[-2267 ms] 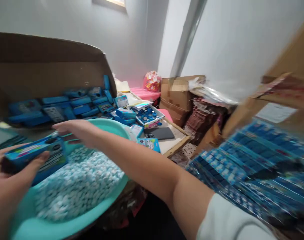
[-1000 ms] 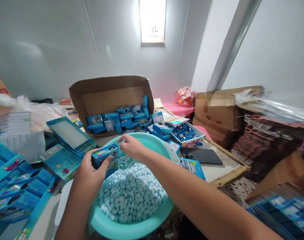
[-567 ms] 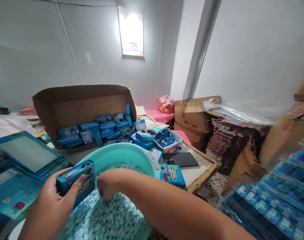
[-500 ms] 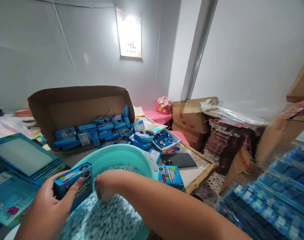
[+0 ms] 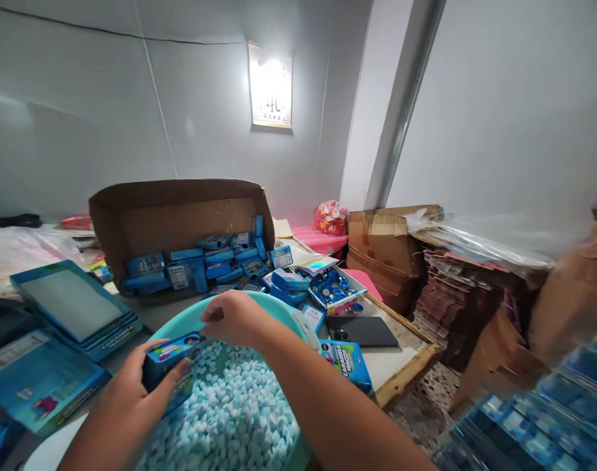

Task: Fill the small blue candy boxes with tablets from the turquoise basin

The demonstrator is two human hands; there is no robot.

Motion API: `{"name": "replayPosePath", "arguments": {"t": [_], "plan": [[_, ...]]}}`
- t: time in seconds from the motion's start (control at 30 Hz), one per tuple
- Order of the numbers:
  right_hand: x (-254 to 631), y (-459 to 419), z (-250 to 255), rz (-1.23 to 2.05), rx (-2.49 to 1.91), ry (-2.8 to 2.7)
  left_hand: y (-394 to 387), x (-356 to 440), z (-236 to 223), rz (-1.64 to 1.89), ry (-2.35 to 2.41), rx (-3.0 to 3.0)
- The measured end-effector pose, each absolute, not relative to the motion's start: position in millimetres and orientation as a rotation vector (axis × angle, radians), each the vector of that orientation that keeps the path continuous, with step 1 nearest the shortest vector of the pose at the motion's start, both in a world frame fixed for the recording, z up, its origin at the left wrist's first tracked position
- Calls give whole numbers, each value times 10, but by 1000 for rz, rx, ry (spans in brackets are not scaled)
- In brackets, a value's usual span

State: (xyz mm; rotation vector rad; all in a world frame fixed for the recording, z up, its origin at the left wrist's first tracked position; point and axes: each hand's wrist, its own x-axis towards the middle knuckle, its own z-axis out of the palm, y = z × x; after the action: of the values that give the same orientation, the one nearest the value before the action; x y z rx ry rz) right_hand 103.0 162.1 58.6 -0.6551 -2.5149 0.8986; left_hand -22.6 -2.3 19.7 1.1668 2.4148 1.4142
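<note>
Above the near left part of the turquoise basin [image 5: 185, 317], the left hand [image 5: 134, 396] gripped a small blue box [image 5: 183, 369] between thumb and fingers. The right hand [image 5: 237, 317] was at the box's far right end, its fingers curled inward; I could not tell whether they pinched anything. Pale blue and white pellets [image 5: 242, 396] lay heaped inside the basin. Beyond it, to the far left, a brown carton [image 5: 175, 196] opened toward the near side, with blue boxes [image 5: 180, 273] jumbled inside. Farther right, a shallow white tray [image 5: 347, 302] held small blue parts [image 5: 330, 286].
</note>
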Motion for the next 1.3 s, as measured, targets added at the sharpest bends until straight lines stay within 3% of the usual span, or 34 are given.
{"name": "replayPosePath", "arguments": {"t": [0.27,0.5,0.7,0.87,1.07,1.3], "plan": [[1000,1547,536,1286,-494,-2347,-59,-139,290,1271,2505,1201],[965,1534,472,1322,-464,-2299,-82,-135,357,1216,2479,1275],[1009,1519,517,1091,-452,-2360,-104,-79,406,1210,2484,1227],[1002,1499,530,1207,-319,-2270,-100,-106,364,1270,2401,1241],[1016,1494,576,1050,-285,-2281,-82,-144,327,1310,2366,1216],[1107,1673,546,784,-614,-2383,-138,-116,343,1361,2419,1202]]}}
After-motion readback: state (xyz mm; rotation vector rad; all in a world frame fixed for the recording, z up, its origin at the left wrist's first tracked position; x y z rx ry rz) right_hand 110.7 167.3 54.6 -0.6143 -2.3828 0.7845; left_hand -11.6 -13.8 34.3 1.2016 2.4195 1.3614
